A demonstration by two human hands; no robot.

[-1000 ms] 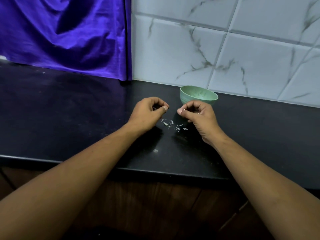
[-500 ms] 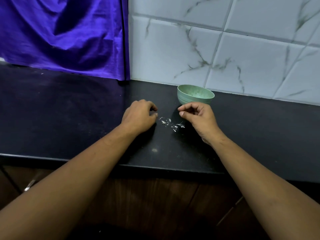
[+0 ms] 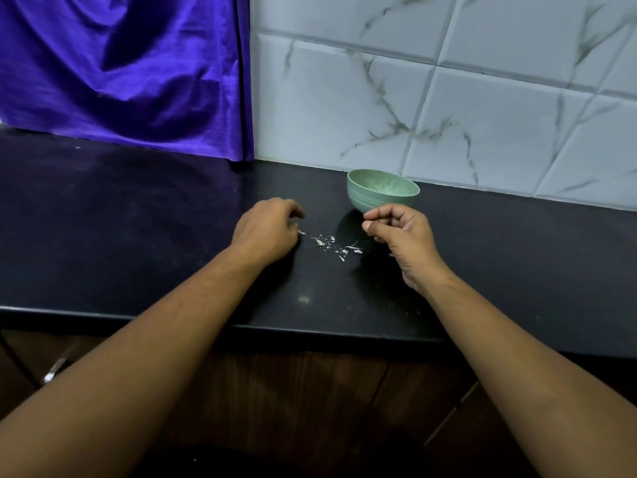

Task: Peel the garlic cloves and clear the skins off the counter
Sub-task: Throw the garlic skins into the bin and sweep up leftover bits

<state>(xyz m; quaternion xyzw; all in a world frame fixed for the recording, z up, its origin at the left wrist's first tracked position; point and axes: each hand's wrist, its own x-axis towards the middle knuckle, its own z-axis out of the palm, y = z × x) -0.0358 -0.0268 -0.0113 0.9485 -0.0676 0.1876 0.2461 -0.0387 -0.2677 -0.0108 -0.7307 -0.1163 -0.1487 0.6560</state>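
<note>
Rested left hand (image 3: 265, 229) on the black counter (image 3: 138, 236), fingers curled down at the left end of the garlic skins (image 3: 331, 244) scattered between both hands. Held right hand (image 3: 403, 236) just before the green bowl (image 3: 375, 198), thumb against curled fingers; could not tell if pinching anything.

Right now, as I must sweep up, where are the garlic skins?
In the head view, the garlic skins lie on the black counter between the left hand and right hand, near the green bowl.
</note>
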